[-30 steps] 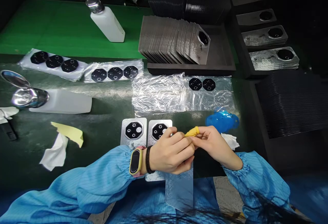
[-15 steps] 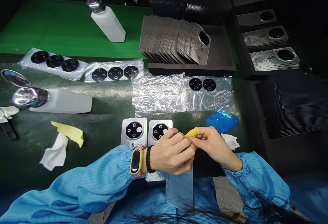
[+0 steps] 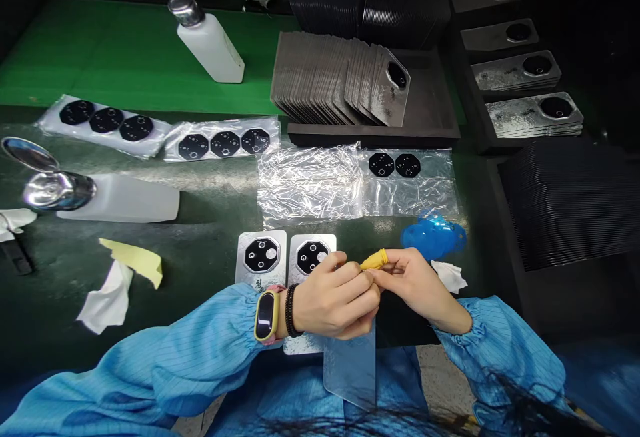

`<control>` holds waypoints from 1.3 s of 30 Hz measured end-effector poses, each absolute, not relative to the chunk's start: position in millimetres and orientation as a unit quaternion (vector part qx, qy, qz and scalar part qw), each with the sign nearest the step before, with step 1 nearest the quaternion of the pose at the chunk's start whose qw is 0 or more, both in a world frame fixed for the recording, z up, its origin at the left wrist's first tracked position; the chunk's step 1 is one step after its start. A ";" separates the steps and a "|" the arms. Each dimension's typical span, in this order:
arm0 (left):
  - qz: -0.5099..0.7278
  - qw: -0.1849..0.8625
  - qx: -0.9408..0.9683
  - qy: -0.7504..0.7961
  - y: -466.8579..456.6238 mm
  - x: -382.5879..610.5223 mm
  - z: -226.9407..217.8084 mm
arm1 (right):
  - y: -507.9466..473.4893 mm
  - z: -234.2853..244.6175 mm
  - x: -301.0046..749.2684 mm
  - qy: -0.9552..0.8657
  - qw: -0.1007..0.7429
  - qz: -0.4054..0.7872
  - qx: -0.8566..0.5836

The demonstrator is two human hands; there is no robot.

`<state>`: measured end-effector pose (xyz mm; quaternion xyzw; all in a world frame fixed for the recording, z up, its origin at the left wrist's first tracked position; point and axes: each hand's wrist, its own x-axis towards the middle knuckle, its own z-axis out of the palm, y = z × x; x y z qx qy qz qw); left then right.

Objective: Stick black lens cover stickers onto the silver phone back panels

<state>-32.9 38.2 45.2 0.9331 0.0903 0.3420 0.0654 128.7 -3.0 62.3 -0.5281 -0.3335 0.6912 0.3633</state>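
Observation:
My left hand (image 3: 336,297) and my right hand (image 3: 414,283) meet at their fingertips near the table's front edge. Both are closed in a pinch. A clear film strip (image 3: 350,365) hangs down from under them. One right finger wears a yellow finger cot (image 3: 375,260). Two silver plates with black camera rings (image 3: 287,254) lie side by side just left of my left hand. The right plate is partly under that hand.
A tray of stacked grey plates (image 3: 345,80) stands at the back. Clear bags with black octagon lenses (image 3: 223,140) lie mid-table. Two white bottles (image 3: 113,198) are on the left, with wipes (image 3: 120,283). A blue film pile (image 3: 434,235) sits near my right hand. Dark trays (image 3: 565,203) fill the right.

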 end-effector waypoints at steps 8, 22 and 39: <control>0.342 0.055 0.934 0.085 39.2 -32.1 45.7 | -3.9 62.5 129.1 -0.341 0.359 0.690 -0.527; 0.338 0.065 0.935 0.090 38.4 -31.3 47.0 | -3.2 61.7 129.4 -0.364 0.354 0.688 -0.518; 0.344 0.066 0.933 0.082 39.9 -31.8 46.4 | -2.2 61.3 128.5 -0.353 0.366 0.689 -0.517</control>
